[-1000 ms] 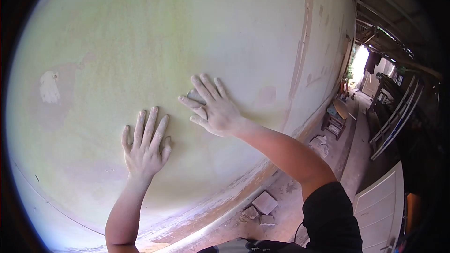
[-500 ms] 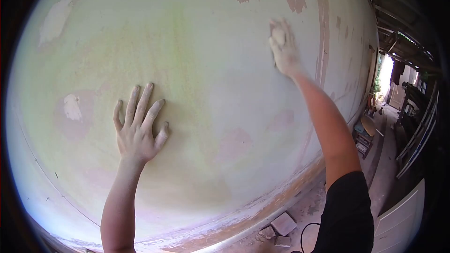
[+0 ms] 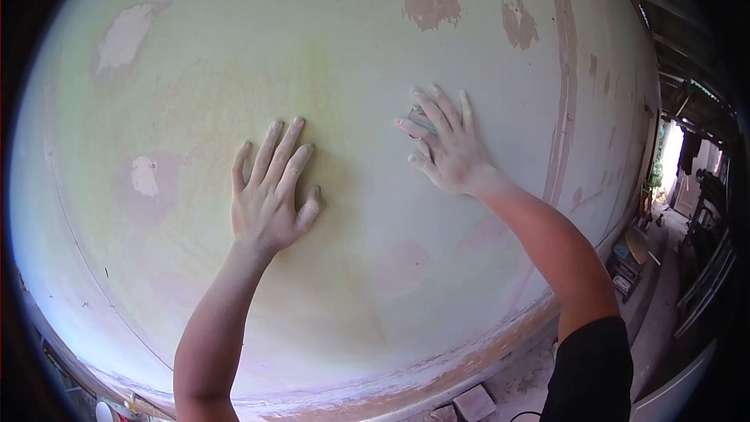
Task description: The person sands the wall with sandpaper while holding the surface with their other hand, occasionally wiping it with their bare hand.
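A pale green and whitish wall fills most of the view, with bare pinkish patches in its coating. My left hand lies flat on it, fingers spread and dusted white, holding nothing. To the right, my right hand presses against the wall, also coated in white dust. Under its fingers is a thin greyish piece of sandpaper; only a bit of it shows between the index finger and the others, and the rest is hidden by the hand.
A reddish vertical strip runs down the wall on the right. Broken blocks lie on the floor at the wall's foot. Farther right, a passage holds a small rack and long poles along its side.
My right hand has moved down and left across the wall, with its fingers now angled up and left. My left hand stays flat on the wall; the view has shifted slightly.
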{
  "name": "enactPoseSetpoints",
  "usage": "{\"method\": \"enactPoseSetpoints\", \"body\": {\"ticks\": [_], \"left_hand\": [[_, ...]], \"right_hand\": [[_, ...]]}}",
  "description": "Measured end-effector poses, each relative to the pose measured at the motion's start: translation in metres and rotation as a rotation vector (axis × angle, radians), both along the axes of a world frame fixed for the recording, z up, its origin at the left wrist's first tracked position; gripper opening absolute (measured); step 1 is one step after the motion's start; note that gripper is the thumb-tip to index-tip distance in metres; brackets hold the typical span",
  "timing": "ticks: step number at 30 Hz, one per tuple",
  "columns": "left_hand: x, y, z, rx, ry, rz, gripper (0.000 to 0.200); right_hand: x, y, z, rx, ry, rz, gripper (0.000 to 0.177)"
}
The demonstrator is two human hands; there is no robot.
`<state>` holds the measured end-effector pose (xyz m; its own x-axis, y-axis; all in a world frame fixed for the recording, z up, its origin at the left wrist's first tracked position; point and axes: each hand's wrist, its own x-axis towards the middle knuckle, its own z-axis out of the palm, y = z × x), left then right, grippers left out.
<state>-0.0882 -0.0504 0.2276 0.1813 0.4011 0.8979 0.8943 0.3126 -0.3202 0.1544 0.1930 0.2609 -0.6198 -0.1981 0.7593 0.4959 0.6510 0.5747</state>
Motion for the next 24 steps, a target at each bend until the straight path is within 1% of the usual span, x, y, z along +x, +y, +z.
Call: {"method": "enactPoseSetpoints", "body": {"ticks": [1, 3, 5, 7, 8, 10, 11, 13, 15, 16, 17, 18, 19, 20, 21, 23, 24], "left_hand": [[0.004, 0.003, 0.003, 0.027, -0.016, 0.019, 0.056], [0.007, 0.011, 0.004, 0.057, -0.006, 0.031, 0.057], [0.010, 0.015, 0.002, 0.069, 0.003, 0.044, 0.058], [0.011, 0.015, 0.003, 0.085, 0.011, 0.059, 0.057], [0.011, 0.017, 0.005, 0.097, 0.013, 0.064, 0.057], [0.012, 0.017, 0.001, 0.104, 0.016, 0.066, 0.056], [0.012, 0.017, 0.000, 0.116, 0.029, 0.069, 0.055], [0.014, 0.018, 0.000, 0.121, 0.038, 0.076, 0.054], [0.012, 0.020, 0.002, 0.132, 0.071, 0.079, 0.054], [0.015, 0.022, 0.005, 0.124, 0.072, 0.078, 0.054], [0.018, 0.025, 0.010, 0.119, 0.063, 0.084, 0.054], [0.020, 0.026, 0.014, 0.122, 0.053, 0.090, 0.054], [0.025, 0.030, 0.018, 0.128, 0.052, 0.091, 0.054], [0.032, 0.035, 0.021, 0.129, 0.036, 0.088, 0.054], [0.036, 0.039, 0.024, 0.129, 0.023, 0.086, 0.053], [0.038, 0.040, 0.024, 0.133, 0.016, 0.082, 0.053], [0.038, 0.041, 0.023, 0.127, 0.006, 0.073, 0.053]], "right_hand": [[0.014, 0.009, 0.004, -0.005, 0.000, 0.001, 0.061], [0.036, 0.035, 0.045, -0.103, 0.201, -0.109, 0.061], [0.044, 0.068, 0.093, -0.312, 0.612, -0.015, 0.062], [0.044, 0.095, 0.147, -0.514, 0.879, -0.068, 0.063], [0.040, 0.090, 0.160, -0.505, 0.880, -0.058, 0.063], [0.020, 0.078, 0.171, -0.488, 0.992, -0.051, 0.062], [0.018, 0.079, 0.164, -0.495, 0.985, -0.046, 0.062], [0.020, 0.078, 0.131, -0.166, 0.639, 0.150, 0.057], [0.023, 0.050, 0.064, -0.013, 0.363, 0.060, 0.053], [0.034, 0.042, 0.033, -0.018, 0.239, 0.094, 0.053], [0.043, 0.039, 0.017, -0.018, 0.111, 0.128, 0.054], [0.051, 0.042, 0.020, -0.014, 0.106, 0.128, 0.054], [0.058, 0.047, 0.026, -0.021, 0.061, 0.075, 0.055], [0.063, 0.052, 0.036, -0.023, 0.019, 0.024, 0.055], [0.065, 0.061, 0.049, -0.012, 0.022, 0.028, 0.055], [0.060, 0.082, 0.082, -0.053, 0.326, 0.048, 0.056], [0.054, 0.088, 0.102, -0.045, 0.329, 0.050, 0.056]]}}
